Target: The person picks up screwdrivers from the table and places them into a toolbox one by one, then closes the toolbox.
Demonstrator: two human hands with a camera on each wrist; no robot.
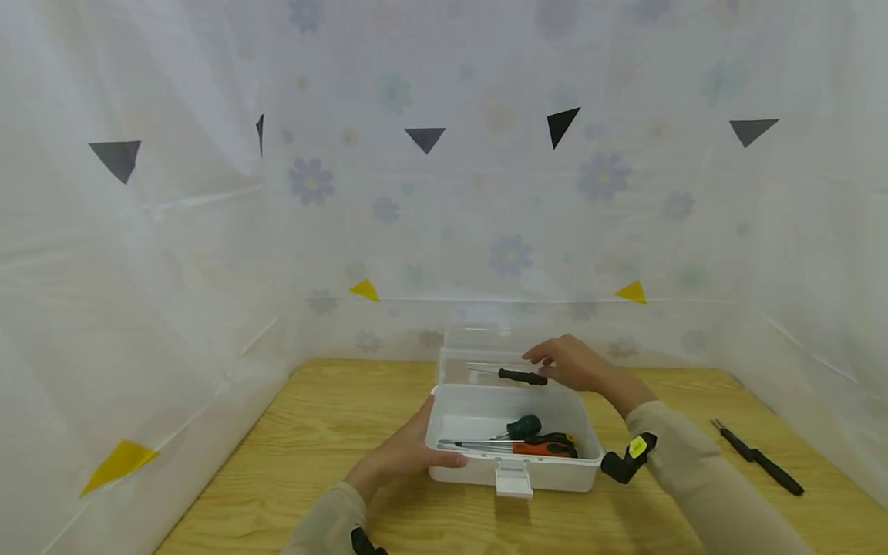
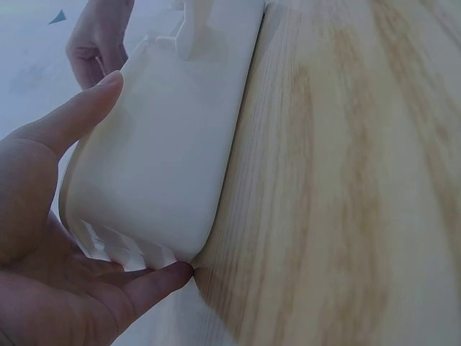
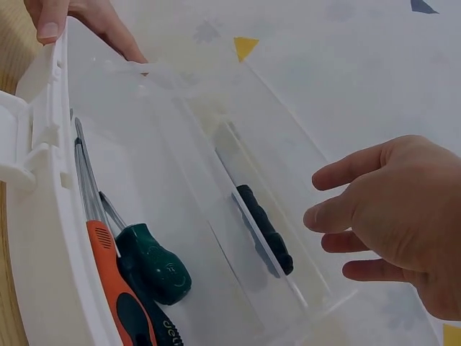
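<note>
A white plastic box (image 1: 458, 408) with an open clear lid (image 1: 479, 343) stands on the wooden table (image 1: 333, 408). My left hand (image 1: 402, 455) grips its front left corner (image 2: 166, 144), thumb on the front wall and fingertips over the rim. Inside lie a green-handled screwdriver (image 1: 523, 425) and an orange and black screwdriver (image 1: 544, 447). A black-handled tool (image 3: 265, 229) rests in the lid. My right hand (image 3: 389, 209) hovers just right of it, fingers spread, holding nothing.
Another black tool (image 1: 759, 459) lies on the table at the right. White flowered sheets (image 1: 486, 193) with black and yellow triangles wall the table on three sides. The box latch (image 1: 513, 479) hangs at the front.
</note>
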